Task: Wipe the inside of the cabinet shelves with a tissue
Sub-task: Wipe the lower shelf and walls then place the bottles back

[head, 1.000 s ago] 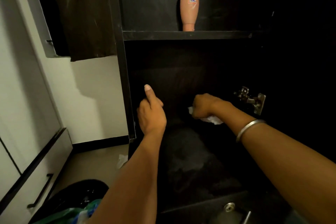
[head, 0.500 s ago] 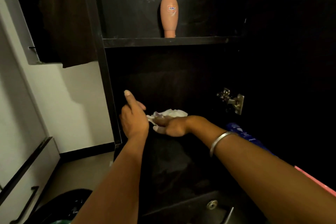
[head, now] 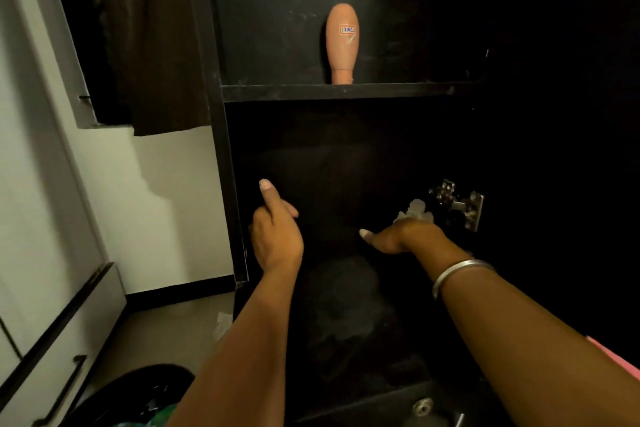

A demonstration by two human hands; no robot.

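Observation:
The dark cabinet stands open with its lower shelf (head: 349, 315) dusty and smeared. My right hand (head: 403, 236) lies palm down at the back right of that shelf, pressing a crumpled white tissue (head: 414, 213) under its fingers, thumb stretched left. The tissue sticks out just beside the metal hinge (head: 459, 203). My left hand (head: 275, 232) rests against the cabinet's left side panel (head: 225, 184), thumb pointing up, fingers curled and holding nothing.
A tan bottle (head: 341, 43) stands upside down on the upper shelf (head: 346, 92). A black bin with a bag (head: 138, 399) sits on the floor at lower left, next to white drawers (head: 59, 340). A scrap of tissue (head: 221, 324) lies on the floor.
My right hand has swept the tissue from the left side of the shelf, near my left hand, across to the right by the hinge. My left hand stays at the side panel.

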